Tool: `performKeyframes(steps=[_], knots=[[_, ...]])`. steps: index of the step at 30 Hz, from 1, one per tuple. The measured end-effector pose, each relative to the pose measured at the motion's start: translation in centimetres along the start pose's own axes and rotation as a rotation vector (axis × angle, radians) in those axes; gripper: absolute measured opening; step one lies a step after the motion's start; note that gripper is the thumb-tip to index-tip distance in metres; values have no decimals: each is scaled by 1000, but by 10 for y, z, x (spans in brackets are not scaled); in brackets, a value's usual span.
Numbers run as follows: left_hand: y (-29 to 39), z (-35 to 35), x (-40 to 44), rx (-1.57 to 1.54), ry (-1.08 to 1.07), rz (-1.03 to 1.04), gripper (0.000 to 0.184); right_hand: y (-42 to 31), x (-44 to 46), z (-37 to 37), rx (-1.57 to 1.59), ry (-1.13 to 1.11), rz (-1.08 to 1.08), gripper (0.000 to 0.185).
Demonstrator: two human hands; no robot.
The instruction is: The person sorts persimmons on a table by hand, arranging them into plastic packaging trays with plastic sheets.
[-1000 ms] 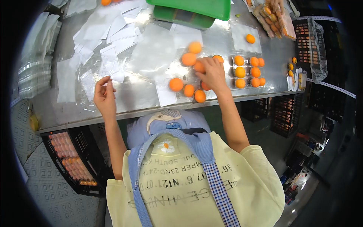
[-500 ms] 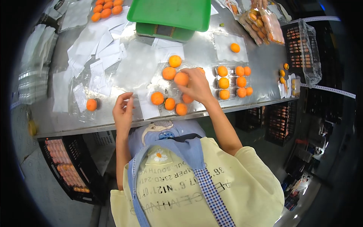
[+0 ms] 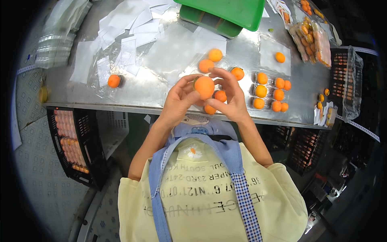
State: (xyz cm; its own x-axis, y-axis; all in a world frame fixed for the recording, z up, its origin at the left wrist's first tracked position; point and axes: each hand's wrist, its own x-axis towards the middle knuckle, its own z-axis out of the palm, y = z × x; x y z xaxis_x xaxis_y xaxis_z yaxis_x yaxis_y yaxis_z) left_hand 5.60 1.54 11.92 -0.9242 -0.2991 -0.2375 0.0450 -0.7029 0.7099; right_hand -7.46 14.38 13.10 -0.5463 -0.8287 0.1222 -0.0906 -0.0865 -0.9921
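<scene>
An orange mandarin (image 3: 204, 87) is raised above the near side of the metal table, between my two hands. My left hand (image 3: 177, 101) is closed on its left side, thumb in front. My right hand (image 3: 234, 99) curves around its right side with thumb and fingers apart; whether a fingertip touches the fruit is hard to tell. More mandarins lie just beyond, two together (image 3: 206, 65) and one with a dark leaf (image 3: 237, 73). Between and under my hands, others (image 3: 220, 96) are partly hidden.
On the right, a clear tray (image 3: 269, 92) holds rows of mandarins. A green scale (image 3: 225, 14) stands at the back. White paper sheets (image 3: 133, 32) and stacked clear trays (image 3: 58, 44) are to the left. Fruit packs (image 3: 310, 40) and black crates (image 3: 344, 80) are at the right.
My left hand has moved right and up to the mandarin that my right hand was carrying. Both hands now meet around it. The view has shifted left, so the table appears further right.
</scene>
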Motion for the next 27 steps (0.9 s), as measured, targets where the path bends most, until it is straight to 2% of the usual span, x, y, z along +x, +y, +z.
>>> performKeyframes(steps=[3,4,7,10,13,16,19,25,27], knots=[[5,9,-3,196,25,178,52,12,-5,-11,222,-6,191,59],[5,10,-4,257,35,235,54,10,-7,-13,244,-26,235,51],[2,6,-6,449,69,278,59,-1,-3,-14,313,-130,391,48],[-1,4,-8,649,58,368,61,-6,-1,-6,430,-142,480,48],[1,3,-9,606,79,336,65,-9,2,2,441,-116,406,52],[5,1,-13,495,72,274,67,1,-2,7,197,-54,195,57],[1,-5,-14,458,54,277,67,-2,-3,9,49,-13,165,60],[2,-1,-14,485,103,250,63,6,-5,13,-124,8,12,61],[1,-2,-13,544,115,314,62,5,-4,13,-270,-10,-77,62]])
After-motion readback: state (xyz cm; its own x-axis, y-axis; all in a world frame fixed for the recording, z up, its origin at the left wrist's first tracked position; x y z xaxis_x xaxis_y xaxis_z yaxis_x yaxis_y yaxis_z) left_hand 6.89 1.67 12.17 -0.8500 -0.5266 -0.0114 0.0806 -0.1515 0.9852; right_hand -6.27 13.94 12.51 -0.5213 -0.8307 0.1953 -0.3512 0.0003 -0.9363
